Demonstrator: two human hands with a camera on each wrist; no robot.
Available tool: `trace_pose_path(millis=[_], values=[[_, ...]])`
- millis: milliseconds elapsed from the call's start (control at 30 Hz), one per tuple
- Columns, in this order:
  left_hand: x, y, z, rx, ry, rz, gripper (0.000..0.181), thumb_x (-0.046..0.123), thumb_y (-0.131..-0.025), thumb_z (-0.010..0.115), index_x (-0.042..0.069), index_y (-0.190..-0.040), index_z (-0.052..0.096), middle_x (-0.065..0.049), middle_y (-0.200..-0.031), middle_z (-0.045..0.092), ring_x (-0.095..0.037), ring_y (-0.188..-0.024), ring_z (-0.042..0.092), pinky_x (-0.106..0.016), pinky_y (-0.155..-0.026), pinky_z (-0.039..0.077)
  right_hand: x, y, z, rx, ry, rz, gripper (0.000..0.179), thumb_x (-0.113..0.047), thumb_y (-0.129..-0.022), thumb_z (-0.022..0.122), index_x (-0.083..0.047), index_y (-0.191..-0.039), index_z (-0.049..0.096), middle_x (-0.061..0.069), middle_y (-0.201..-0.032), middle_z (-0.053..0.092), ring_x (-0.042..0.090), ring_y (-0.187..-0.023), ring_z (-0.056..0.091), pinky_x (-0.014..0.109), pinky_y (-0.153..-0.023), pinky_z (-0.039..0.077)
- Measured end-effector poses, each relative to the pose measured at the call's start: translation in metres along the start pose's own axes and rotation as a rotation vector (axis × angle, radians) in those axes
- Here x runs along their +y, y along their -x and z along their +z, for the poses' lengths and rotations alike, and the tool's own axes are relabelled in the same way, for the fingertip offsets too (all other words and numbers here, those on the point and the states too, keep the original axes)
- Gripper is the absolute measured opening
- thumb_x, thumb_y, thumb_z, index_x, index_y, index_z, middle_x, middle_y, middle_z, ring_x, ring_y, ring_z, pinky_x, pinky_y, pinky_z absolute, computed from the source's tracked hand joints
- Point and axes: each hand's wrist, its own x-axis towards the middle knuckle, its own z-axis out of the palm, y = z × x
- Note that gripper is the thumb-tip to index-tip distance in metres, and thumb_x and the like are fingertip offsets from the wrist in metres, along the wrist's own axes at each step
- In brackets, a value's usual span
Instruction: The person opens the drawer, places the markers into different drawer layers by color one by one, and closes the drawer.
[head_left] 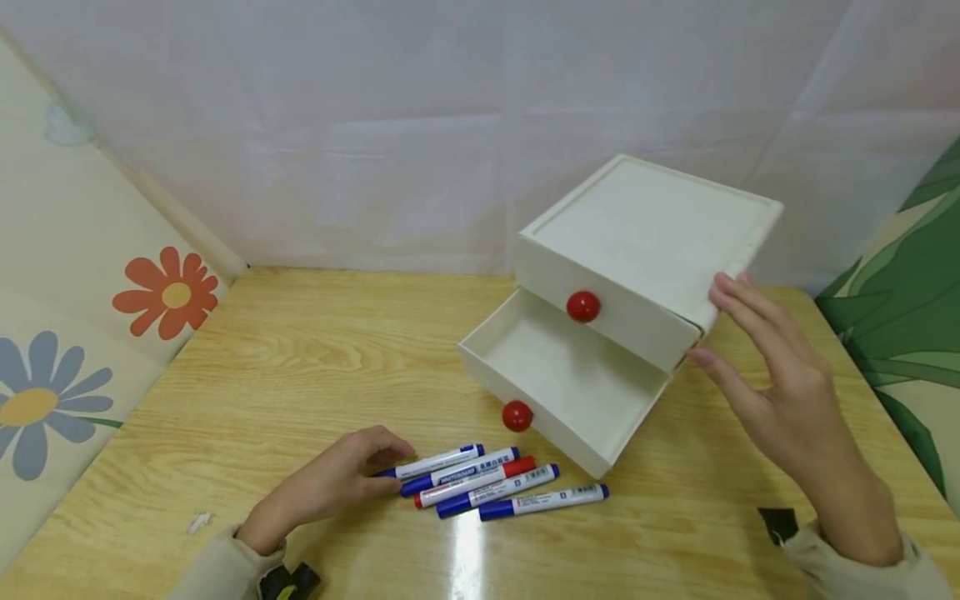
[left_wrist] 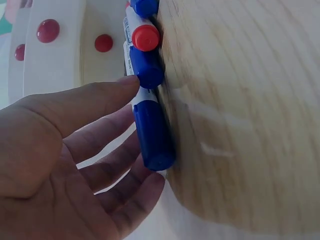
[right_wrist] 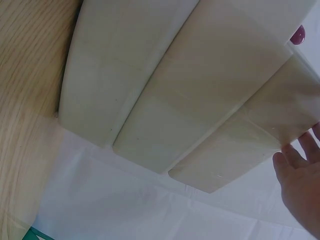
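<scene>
In the head view a white drawer unit (head_left: pixel 660 225) with red knobs stands angled on the table. Beneath its top drawer, a white drawer (head_left: pixel 577 375) is pulled out, its visible floor bare. My right hand (head_left: pixel 780 387) rests thumb and fingertips at the unit's right front edge. Several whiteboard markers lie in a row before the drawer: blue-capped ones and a red marker (head_left: pixel 472 483). My left hand (head_left: pixel 337 479) is at their left end, thumb and fingers spread about the leftmost blue marker (left_wrist: pixel 152 132). The thumb tip reaches the neighbouring blue cap (left_wrist: pixel 146 67).
A white cloth (head_left: pixel 375 167) hangs behind the wooden table (head_left: pixel 300 350). Flower-printed panels (head_left: pixel 60 292) border the left, a green leaf print (head_left: pixel 915 317) the right. A small white scrap (head_left: pixel 198 522) lies near the left sleeve. In the right wrist view the unit's side (right_wrist: pixel 165 95) shows three stacked sections.
</scene>
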Motion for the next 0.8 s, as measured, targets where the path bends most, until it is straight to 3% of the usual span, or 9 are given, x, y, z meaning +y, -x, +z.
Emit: trace_pose_path(millis=[233, 500, 800], values=[[0.0019, -0.0018, -0.001, -0.002, -0.106, 0.025, 0.024, 0.011, -0.086, 0.076, 0.007, -0.11, 0.071, 0.001, -0.103, 0.066, -0.012, -0.098, 0.064, -0.026, -0.085, 0.056, -0.0002, -0.0006, -0.0004, 0.002, -0.005, 0.001, 0.067, -0.047, -0.096, 0.057, 0.015, -0.122, 0.059, 0.028, -0.134, 0.057, 0.022, -0.142, 0.045, 0.024, -0.118, 0.035], [0.0049, -0.0022, 0.0048, 0.063, -0.243, 0.053, 0.018, 0.013, -0.084, 0.078, 0.014, -0.101, 0.073, 0.008, -0.094, 0.064, -0.005, -0.088, 0.057, -0.028, -0.079, 0.052, -0.0009, -0.0006, -0.0003, 0.002, -0.003, 0.004, 0.067, -0.048, -0.096, 0.057, 0.014, -0.122, 0.06, 0.028, -0.134, 0.058, 0.021, -0.141, 0.045, 0.024, -0.118, 0.034], [0.0047, -0.0023, 0.0073, 0.107, -0.232, 0.008, 0.011, 0.013, -0.087, 0.074, 0.016, -0.098, 0.072, 0.01, -0.09, 0.064, -0.002, -0.083, 0.054, -0.024, -0.073, 0.049, -0.0006, -0.0005, 0.0003, 0.006, -0.007, 0.002, 0.067, -0.048, -0.096, 0.057, 0.014, -0.122, 0.06, 0.027, -0.134, 0.058, 0.021, -0.141, 0.045, 0.025, -0.118, 0.034]])
